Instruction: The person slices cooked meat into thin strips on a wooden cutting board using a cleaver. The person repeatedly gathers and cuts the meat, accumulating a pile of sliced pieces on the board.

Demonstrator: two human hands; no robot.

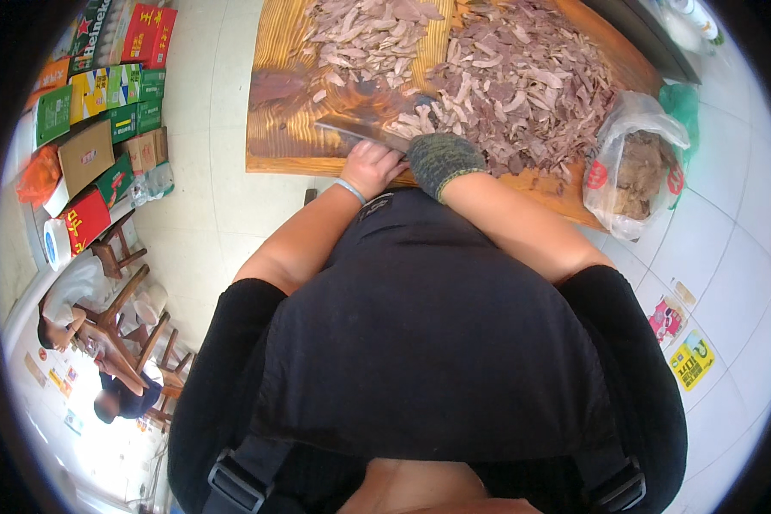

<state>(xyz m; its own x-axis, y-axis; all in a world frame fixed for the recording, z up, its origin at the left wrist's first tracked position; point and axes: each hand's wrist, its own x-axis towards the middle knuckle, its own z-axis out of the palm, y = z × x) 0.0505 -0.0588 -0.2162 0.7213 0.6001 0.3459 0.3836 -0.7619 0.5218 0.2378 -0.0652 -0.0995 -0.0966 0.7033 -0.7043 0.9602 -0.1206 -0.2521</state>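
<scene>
My right hand (446,162), in a dark green knitted glove, grips a knife (353,130) whose blade points left, low over the wooden table (283,151). Its handle is hidden in the glove. My left hand (374,168) is bare, with a light band at the wrist. It lies at the table's front edge, close beside the knife; whether the fingers touch the metal or hold something is unclear. Beyond the knife is a large heap of thin brownish-pink meat slices (527,83). A smaller pile of slices (372,38) lies farther back, to the left.
A plastic bag with brown chunks (642,167) sits at the table's right corner. Boxes and cartons (115,96) are stacked along the left. Two people sit at a wooden table (112,340) at lower left. Pale tiles (186,193) cover the floor.
</scene>
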